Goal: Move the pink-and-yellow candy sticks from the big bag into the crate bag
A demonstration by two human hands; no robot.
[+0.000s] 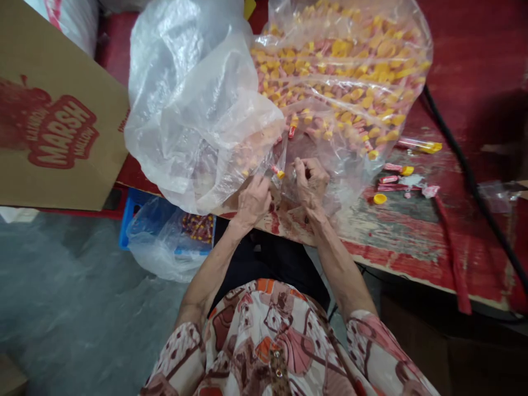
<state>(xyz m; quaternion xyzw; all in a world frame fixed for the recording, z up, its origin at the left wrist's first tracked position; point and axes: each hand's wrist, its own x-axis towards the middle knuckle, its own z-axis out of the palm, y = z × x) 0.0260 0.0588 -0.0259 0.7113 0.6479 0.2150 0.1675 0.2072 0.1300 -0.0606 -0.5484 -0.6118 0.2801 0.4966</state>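
Red-and-white piece with a yellow end [279, 172] is at centre frame, just past the left hand's fingertips, between both hands. More like it fill the clear bag [350, 179], upper right.

Left hand [254, 201]: fingers curled well in, tips mostly hidden; can't tell whether it grips the piece or film. Right hand [312, 181]: fingers folded, thumb and index tips close together, over the clear bag's near edge; can't tell if anything is pinched.

Handling, my read: piece is very light, smallish, smooth, likely slick. Take it thumb-and-index across the red-and-white body. Don't trust the yellow end alone: a loose yellow cap [380, 198] lies on the red table [470, 60], right of frame, so ends may pop off. Squeeze gently; body stiffness unclear.

Film on the clear bag and the whitish bag [185, 104], upper left of centre, looks thin, limp, clingy. Grab a gathered fold, not a flat face.
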